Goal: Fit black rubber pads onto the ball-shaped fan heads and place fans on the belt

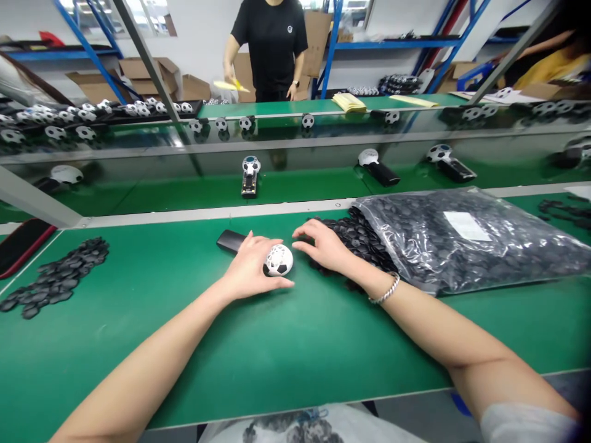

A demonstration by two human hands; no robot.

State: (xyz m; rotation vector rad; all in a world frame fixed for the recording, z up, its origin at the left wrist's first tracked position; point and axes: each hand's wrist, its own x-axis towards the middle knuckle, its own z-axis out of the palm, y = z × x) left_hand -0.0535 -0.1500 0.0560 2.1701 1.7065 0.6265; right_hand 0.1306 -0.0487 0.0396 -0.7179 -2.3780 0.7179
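On the green bench lies a device with a black handle and a round white-and-black football-shaped head (279, 261). My left hand (252, 267) is wrapped over it where head and handle meet, thumb stretched along the near side. Its black handle (229, 240) sticks out behind my fingers to the left. My right hand (323, 246) hovers just right of the ball head, thumb and fingers apart, and I see nothing between them. Beside and partly behind that hand spreads a heap of small flat black pieces (364, 240), spilling from a clear plastic bag (471, 246) full of the same pieces.
More black pieces (69, 271) are scattered at the left, near a red-edged phone-like object (25, 246). Beyond the bench's metal edge, several similar devices (250, 175) lie on a green conveyor belt (184, 184). Across it stands a person in a black shirt (274, 46).
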